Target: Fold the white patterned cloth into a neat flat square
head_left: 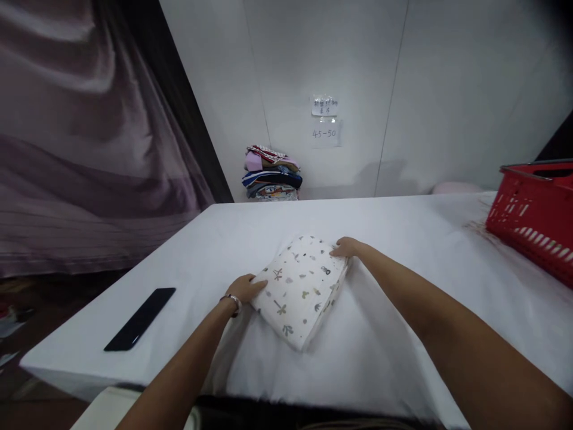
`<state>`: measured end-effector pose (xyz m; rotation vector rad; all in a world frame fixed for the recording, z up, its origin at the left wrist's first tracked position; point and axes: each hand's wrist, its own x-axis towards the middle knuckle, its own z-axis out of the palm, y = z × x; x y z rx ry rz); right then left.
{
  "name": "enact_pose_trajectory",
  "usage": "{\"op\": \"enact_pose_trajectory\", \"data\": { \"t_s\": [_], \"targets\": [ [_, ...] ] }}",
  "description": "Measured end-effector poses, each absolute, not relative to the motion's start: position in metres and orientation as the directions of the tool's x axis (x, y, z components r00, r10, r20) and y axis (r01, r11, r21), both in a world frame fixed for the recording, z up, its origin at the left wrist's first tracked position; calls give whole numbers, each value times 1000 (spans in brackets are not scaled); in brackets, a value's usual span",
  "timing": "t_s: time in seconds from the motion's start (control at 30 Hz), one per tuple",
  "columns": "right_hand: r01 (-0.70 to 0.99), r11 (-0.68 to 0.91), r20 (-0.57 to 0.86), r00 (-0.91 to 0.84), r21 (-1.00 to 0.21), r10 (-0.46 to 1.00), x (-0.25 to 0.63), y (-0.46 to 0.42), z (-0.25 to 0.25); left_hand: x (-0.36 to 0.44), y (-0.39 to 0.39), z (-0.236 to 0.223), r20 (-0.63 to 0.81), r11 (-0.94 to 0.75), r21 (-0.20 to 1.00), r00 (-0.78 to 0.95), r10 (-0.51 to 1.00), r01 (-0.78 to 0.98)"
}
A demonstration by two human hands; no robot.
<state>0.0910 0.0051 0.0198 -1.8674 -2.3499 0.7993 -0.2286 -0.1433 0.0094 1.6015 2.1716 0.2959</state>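
A white cloth [299,286] printed with small grey and green leaf-like shapes is folded into a flat, thick rectangle. It is held at a slant over the middle of the white-covered table [215,239]. My left hand [245,289], with a bracelet at the wrist, grips its left edge, thumb on top and the other fingers hidden below. At the far right corner my right hand [348,247] pinches the cloth, its fingers partly hidden behind the fold.
A black phone-like slab [140,319] lies at the table's left. On the right stands a red plastic basket [532,218]. Beyond the far edge is a stack of folded fabrics [272,176] against the wall, left of a paper sign [326,134] reading 45-50. A pinkish curtain [85,137] hangs at the left.
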Motion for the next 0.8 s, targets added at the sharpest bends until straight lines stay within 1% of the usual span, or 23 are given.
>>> {"op": "enact_pose_trajectory", "data": {
  "t_s": [0.1, 0.17, 0.23, 0.3, 0.37, 0.43, 0.47, 0.53, 0.57, 0.67, 0.73, 0.8],
  "targets": [
    [896, 133, -357, -300, -423, 885, 91, 13, 20, -233, -138, 8, -226, 316, 465, -235, 945, 827],
    [886, 115, -392, -311, -450, 866, 98, 13, 18, -237, -131, 9, -215, 296, 459, -218, 952, 838],
    [871, 84, -416, -313, -484, 854, 110, 9, 15, -239, -115, 15, -188, 236, 389, -174, 967, 891],
    [829, 20, -416, -301, -559, 858, 127, -1, 10, -234, -89, 23, -132, 129, 265, -96, 987, 956],
    [756, -76, -408, -263, -651, 874, 144, -14, 6, -221, -55, 31, -51, 15, 149, -7, 999, 989],
    [665, -196, -432, -209, -720, 877, 160, -28, 4, -202, -22, 33, -3, -44, 83, 44, 999, 996],
    [625, -257, -458, -182, -737, 870, 166, -34, 3, -192, -8, 33, -7, -60, 66, 61, 998, 996],
    [542, -356, -499, -139, -761, 855, 175, -47, 2, -172, 8, 30, -17, -57, 61, 58, 998, 997],
    [502, -379, -499, -124, -777, 858, 178, -52, 2, -164, 11, 28, -14, -58, 61, 59, 998, 996],
    [422, -352, -424, -87, -836, 902, 182, -68, 4, -145, -1, 21, 49, -110, 74, 107, 993, 991],
    [385, -295, -347, -72, -874, 935, 184, -77, 4, -131, -22, 19, 134, -221, 137, 203, 970, 965],
    [352, -254, -291, -54, -901, 955, 187, -86, 2, -111, -49, 16, 226, -377, 248, 325, 918, 892]
  ]
}}
